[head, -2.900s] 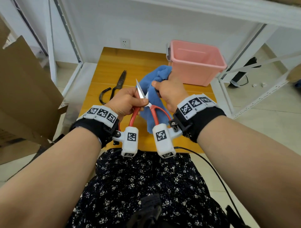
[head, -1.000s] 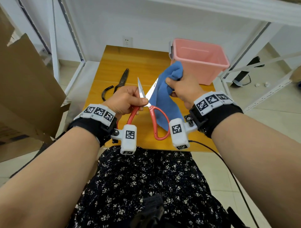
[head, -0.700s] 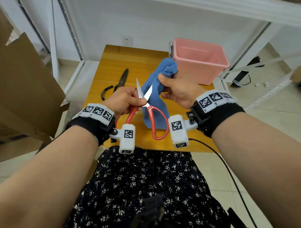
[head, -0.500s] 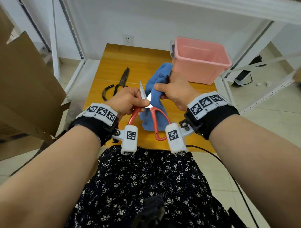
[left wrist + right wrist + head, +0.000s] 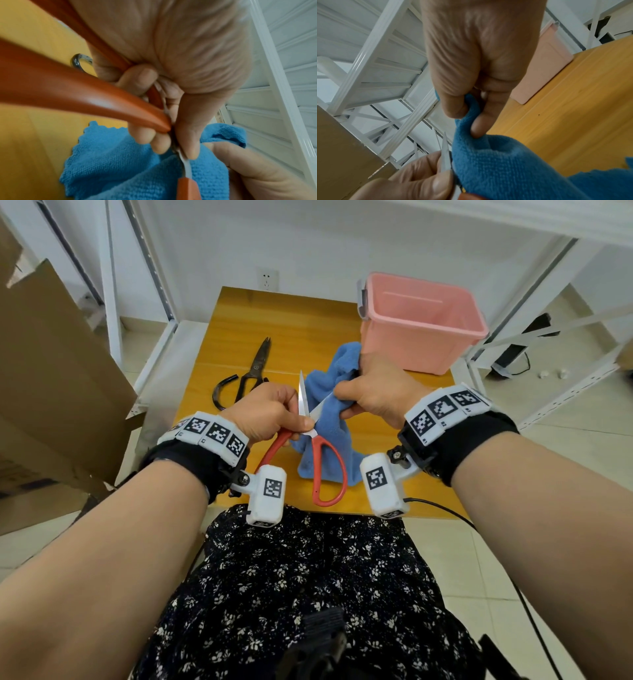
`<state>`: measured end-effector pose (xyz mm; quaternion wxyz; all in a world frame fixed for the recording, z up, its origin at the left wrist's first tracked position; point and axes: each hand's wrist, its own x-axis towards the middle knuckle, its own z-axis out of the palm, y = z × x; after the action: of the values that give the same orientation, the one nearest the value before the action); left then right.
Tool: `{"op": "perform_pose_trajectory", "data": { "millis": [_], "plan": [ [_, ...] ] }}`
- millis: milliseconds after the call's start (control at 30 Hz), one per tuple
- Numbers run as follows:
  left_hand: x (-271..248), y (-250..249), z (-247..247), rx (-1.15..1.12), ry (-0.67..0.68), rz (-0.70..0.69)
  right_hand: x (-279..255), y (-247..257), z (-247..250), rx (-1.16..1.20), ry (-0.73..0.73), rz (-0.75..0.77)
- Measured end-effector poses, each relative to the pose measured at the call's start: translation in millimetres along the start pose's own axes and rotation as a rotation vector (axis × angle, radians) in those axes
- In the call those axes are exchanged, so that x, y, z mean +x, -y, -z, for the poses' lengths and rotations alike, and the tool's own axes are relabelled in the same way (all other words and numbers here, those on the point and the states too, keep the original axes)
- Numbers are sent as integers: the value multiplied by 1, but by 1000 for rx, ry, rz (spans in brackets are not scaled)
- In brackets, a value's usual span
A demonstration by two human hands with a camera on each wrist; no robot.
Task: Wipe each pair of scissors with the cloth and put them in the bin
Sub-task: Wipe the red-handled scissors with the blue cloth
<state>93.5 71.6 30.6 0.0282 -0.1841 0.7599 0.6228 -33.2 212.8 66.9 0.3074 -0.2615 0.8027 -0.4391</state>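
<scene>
My left hand (image 5: 270, 412) grips the red-handled scissors (image 5: 325, 470) near the pivot, blades spread apart and pointing up. In the left wrist view the thumb and fingers pinch the metal just above the red handle (image 5: 85, 97). My right hand (image 5: 373, 392) pinches the blue cloth (image 5: 329, 419) around the right-hand blade, most of which is wrapped and hidden. The right wrist view shows the thumb and forefinger squeezing a fold of cloth (image 5: 496, 159). A pair of black scissors (image 5: 251, 371) lies on the wooden table (image 5: 294, 316) to the left. The pink bin (image 5: 421, 320) stands at the back right.
A cardboard sheet (image 5: 51, 378) leans at the left of the table. White shelf frames (image 5: 113, 278) stand on both sides. A cable (image 5: 445, 508) runs from my right wrist over the table's front edge. My lap sits just below that edge.
My right hand swept the cloth up along the blade and has come back down near the pivot. The left hand kept its grip on the red scissors almost in place.
</scene>
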Motion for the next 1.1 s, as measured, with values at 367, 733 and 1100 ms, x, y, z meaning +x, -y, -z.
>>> {"op": "perform_pose_trajectory", "data": {
  "millis": [367, 733, 1100],
  "plan": [
    [2, 1, 1, 35, 55, -11, -4, -1, 3, 11, 1, -38],
    [3, -1, 10, -5, 38, 20, -1, -8, 13, 231, -102, -117],
    [5, 6, 11, -48, 43, 60, -5, -3, 4, 466, 53, -80]
  ]
}}
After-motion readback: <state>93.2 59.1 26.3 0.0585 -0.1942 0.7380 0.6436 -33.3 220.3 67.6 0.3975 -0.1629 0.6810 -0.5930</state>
